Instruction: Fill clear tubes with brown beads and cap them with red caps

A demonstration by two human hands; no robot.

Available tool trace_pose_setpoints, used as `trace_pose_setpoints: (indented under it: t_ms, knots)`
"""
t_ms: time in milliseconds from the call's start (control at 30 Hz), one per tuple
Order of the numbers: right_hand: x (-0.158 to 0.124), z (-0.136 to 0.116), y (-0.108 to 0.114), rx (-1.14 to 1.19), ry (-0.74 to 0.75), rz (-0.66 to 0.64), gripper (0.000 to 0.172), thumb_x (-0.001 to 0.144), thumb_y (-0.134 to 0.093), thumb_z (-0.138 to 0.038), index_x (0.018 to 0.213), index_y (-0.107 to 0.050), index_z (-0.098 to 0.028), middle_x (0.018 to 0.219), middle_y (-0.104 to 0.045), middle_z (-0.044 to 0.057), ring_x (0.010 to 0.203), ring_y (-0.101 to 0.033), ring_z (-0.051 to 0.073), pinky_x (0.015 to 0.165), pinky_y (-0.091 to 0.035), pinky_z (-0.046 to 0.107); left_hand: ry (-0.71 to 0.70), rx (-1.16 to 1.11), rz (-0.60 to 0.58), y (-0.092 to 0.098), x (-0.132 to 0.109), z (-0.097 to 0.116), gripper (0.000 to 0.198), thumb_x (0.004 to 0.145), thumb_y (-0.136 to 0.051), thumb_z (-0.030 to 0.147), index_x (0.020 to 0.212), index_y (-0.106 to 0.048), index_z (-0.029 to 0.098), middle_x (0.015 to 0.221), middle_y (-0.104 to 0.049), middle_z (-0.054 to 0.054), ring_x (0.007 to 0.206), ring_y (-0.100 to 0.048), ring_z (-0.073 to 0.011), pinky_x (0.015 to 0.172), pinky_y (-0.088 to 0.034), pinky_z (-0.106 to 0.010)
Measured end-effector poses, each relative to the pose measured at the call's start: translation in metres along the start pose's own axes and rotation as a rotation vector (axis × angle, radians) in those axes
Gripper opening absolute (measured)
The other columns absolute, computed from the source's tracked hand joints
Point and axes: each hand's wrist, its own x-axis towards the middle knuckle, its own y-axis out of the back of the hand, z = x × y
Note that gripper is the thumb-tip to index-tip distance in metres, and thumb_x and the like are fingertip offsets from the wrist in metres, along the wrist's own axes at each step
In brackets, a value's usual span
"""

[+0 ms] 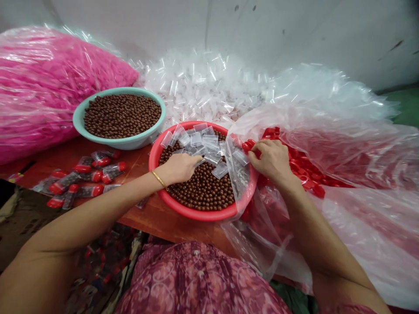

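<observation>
A red basin (196,212) in front of me holds brown chocolate balls (203,187) with several small clear sachets (204,141) lying on top. My left hand (180,168), with a gold bangle on the wrist, rests on the balls with its fingers curled around something I cannot make out. My right hand (270,159) reaches into a big clear plastic bag (343,144) full of red caps (307,172), fingers pinched among the caps at the bag's mouth.
A teal basin (81,124) of chocolate balls stands at the back left. Filled tubes with red caps (81,176) lie on the red table (144,213) at left. A pink bag (49,87) fills the far left, and a heap of clear sachets (209,87) lies behind.
</observation>
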Motion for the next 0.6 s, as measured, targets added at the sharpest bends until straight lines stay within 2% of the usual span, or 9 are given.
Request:
trace_pose_setpoints:
  t_ms: [100, 233, 367, 467, 600]
  knots:
    - [-0.003, 0.003, 0.000, 0.000, 0.027, 0.009, 0.027, 0.082, -0.047, -0.030, 0.081, -0.071, -0.017, 0.091, -0.070, 0.010, 0.087, -0.055, 0.026, 0.076, -0.036, 0.038, 0.010, -0.018, -0.058, 0.011, -0.002, -0.006, 0.034, 0.089, -0.038, 0.020, 0.115, -0.061, 0.020, 0.083, -0.068, -0.007, 0.071, -0.062, -0.0174, 0.059, -0.041, -0.025]
    - [-0.007, 0.007, 0.002, -0.003, 0.069, -0.012, 0.029, 0.082, -0.047, -0.032, 0.083, -0.071, -0.018, 0.097, -0.070, 0.010, 0.092, -0.054, 0.027, 0.076, -0.035, 0.039, -0.251, 0.148, -0.063, 0.019, -0.002, -0.017, 0.041, 0.090, -0.036, 0.015, 0.124, -0.056, 0.028, 0.087, -0.064, -0.006, 0.068, -0.059, -0.0144, 0.056, -0.037, -0.023]
    - [-0.007, 0.007, 0.002, 0.013, 0.027, -0.013, 0.027, 0.080, -0.046, -0.029, 0.079, -0.069, -0.016, 0.093, -0.070, 0.012, 0.089, -0.056, 0.028, 0.074, -0.036, 0.039, -0.427, 0.298, -0.068, 0.012, 0.011, -0.019, 0.039, 0.091, -0.034, 0.012, 0.117, -0.059, 0.024, 0.090, -0.062, -0.009, 0.063, -0.056, -0.0139, 0.052, -0.034, -0.025]
    - [-0.005, 0.007, 0.004, 0.031, -0.052, 0.008, 0.029, 0.081, -0.045, -0.032, 0.083, -0.068, -0.014, 0.085, -0.069, 0.014, 0.085, -0.058, 0.029, 0.075, -0.038, 0.040, -0.468, 0.294, -0.041, 0.005, 0.021, -0.017, 0.039, 0.089, -0.032, 0.008, 0.117, -0.057, 0.019, 0.088, -0.063, -0.010, 0.062, -0.056, -0.0148, 0.053, -0.035, -0.026]
    - [-0.004, 0.008, 0.015, 0.104, -0.137, 0.033, 0.032, 0.081, -0.046, -0.034, 0.089, -0.067, -0.012, 0.076, -0.068, 0.014, 0.072, -0.059, 0.025, 0.078, -0.040, 0.040, -0.426, 0.228, -0.048, 0.009, 0.025, -0.020, 0.033, 0.090, -0.037, 0.012, 0.116, -0.056, 0.013, 0.077, -0.063, -0.008, 0.064, -0.057, -0.0152, 0.056, -0.036, -0.026]
